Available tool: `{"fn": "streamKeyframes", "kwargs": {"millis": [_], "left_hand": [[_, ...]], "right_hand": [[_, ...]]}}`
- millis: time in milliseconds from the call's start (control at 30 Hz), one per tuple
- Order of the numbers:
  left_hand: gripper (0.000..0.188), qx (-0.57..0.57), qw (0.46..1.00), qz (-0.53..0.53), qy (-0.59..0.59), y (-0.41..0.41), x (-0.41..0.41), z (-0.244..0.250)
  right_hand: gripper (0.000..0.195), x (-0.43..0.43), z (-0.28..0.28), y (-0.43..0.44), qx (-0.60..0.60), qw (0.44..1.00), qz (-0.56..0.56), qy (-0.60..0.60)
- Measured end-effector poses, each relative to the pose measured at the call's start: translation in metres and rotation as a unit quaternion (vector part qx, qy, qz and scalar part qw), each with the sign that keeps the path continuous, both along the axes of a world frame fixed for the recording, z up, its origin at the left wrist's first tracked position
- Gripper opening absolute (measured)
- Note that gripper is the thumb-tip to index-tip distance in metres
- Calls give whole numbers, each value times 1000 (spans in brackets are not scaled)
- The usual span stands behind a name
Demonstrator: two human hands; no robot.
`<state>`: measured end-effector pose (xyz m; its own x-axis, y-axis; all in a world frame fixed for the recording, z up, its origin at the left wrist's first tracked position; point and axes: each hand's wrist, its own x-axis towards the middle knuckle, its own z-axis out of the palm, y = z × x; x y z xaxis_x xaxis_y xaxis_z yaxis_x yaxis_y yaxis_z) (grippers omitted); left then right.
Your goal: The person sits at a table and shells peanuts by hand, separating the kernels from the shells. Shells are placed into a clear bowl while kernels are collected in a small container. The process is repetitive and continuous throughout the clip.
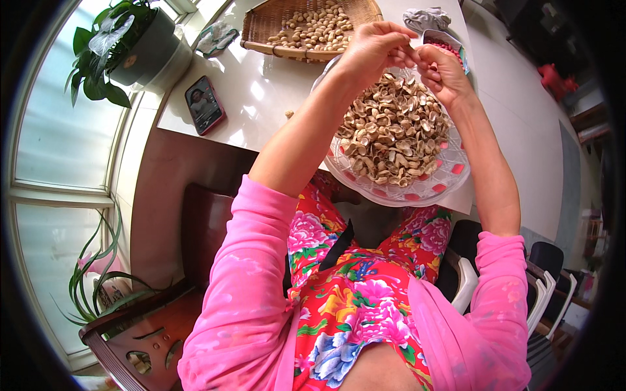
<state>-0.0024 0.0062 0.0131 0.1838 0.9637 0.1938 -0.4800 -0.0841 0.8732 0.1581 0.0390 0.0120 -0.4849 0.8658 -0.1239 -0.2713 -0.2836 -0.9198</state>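
My left hand (379, 50) and my right hand (444, 71) meet above the far rim of a clear plastic bowl (386, 194) with red patches. Between their fingertips they pinch a small brown piece, apparently a peanut (412, 48); the fingers hide most of it. A bit of red shows among my right fingers. Broken peanut shells (391, 132) heap up inside the bowl. Just behind my right hand stands a small carton holding red peanut kernels (446, 45). Beyond my left hand, a woven bamboo basket (259, 30) contains whole peanuts (320, 27).
On the white table (274, 93) lie a lit phone (205, 105), a folded cloth (217, 39), a crumpled grey cloth (426, 19) and one loose peanut (289, 114). A potted plant (142, 54) stands by the window. Wooden (151, 337) and white-armed chairs (467, 283) flank me.
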Motion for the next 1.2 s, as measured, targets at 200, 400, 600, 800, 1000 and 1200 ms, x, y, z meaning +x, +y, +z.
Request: {"fn": "streamKeyframes", "kwargs": {"millis": [200, 400, 600, 800, 1000, 1200], "left_hand": [[13, -9, 999, 28, -45, 3, -6, -1], [12, -30, 998, -27, -48, 3, -7, -2], [14, -39, 997, -39, -49, 0, -3, -2], [15, -50, 998, -17, -16, -3, 2, 1], [13, -31, 998, 42, 34, -6, 7, 4], [14, -38, 999, 35, 11, -3, 1, -1]], "right_hand": [[9, -3, 1, -5, 31, 992, 102, -67], [13, -2, 4, -4, 36, 998, 41, -1], [12, -2, 1, -2, 54, 995, 46, 67], [9, -1, -2, 2, 38, 996, 26, 71], [9, -1, -5, 3, 35, 995, 22, 91], [8, 0, -1, 1, 43, 994, 59, 76]]}}
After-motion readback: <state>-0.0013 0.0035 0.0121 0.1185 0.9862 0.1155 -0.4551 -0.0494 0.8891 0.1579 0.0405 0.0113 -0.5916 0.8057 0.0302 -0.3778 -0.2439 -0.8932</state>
